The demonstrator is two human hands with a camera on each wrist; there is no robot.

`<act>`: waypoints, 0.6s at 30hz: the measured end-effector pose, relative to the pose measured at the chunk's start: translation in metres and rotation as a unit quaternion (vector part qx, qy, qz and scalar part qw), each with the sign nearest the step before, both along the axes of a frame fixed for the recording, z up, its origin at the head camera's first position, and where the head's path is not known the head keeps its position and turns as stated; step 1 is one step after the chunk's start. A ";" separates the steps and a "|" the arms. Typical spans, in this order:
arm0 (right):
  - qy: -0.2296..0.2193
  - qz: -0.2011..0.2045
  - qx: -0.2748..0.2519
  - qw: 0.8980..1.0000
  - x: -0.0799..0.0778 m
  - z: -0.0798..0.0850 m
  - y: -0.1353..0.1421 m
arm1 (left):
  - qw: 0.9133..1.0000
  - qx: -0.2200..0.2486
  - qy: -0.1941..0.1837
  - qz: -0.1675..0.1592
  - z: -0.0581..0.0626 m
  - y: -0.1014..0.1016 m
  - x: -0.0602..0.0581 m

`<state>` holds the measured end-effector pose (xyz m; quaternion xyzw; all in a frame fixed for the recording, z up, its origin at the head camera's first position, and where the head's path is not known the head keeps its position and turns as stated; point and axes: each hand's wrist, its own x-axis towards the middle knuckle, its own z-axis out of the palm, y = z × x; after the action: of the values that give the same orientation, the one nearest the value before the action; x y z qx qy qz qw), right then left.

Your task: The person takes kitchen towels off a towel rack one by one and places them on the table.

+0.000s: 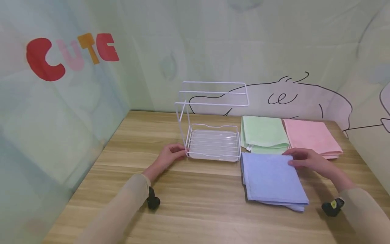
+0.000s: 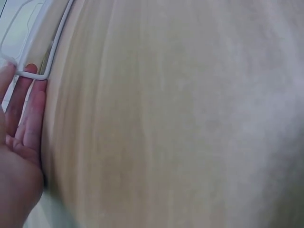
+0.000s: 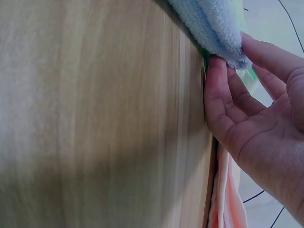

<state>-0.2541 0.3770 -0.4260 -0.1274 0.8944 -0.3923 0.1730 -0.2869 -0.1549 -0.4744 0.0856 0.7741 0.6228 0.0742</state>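
A white wire rack (image 1: pixel 213 104) stands near the back of the table, with a shallow white tray under its lower wires. My left hand (image 1: pixel 170 153) pinches the rack's lower front left corner; in the left wrist view the thumb is at the wire and the fingers (image 2: pixel 34 118) reach past it. A folded blue towel (image 1: pixel 272 178) lies to the right of the rack. At its far right corner, my right hand (image 1: pixel 312 162) pinches the cloth, thumb on top and fingers (image 3: pixel 218 90) below the edge.
A folded green towel (image 1: pixel 265 132) with a small white tag lies behind the blue one, and a folded pink towel (image 1: pixel 312 135) is beside it. Printed cloth walls (image 1: pixel 152 51) border the wooden table (image 1: pixel 195 210) on the back and sides.
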 end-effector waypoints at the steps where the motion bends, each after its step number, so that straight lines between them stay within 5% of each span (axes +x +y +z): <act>1: -0.001 0.001 -0.003 1.000 0.000 0.000 0.000 | 1.000 -0.004 -0.006 0.000 0.001 0.000 0.000; 10: -0.015 -0.005 -0.004 1.000 0.000 -0.001 -0.002 | 0.998 -0.034 -0.036 -0.042 0.012 -0.005 -0.007; 18: 0.003 -0.005 -0.005 1.000 0.004 -0.001 0.001 | 0.997 -0.058 -0.032 -0.049 0.013 -0.007 -0.008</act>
<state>-0.2505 0.3776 -0.4273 -0.1252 0.8934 -0.3974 0.1679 -0.2950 -0.1615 -0.4619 0.0990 0.8009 0.5751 0.1345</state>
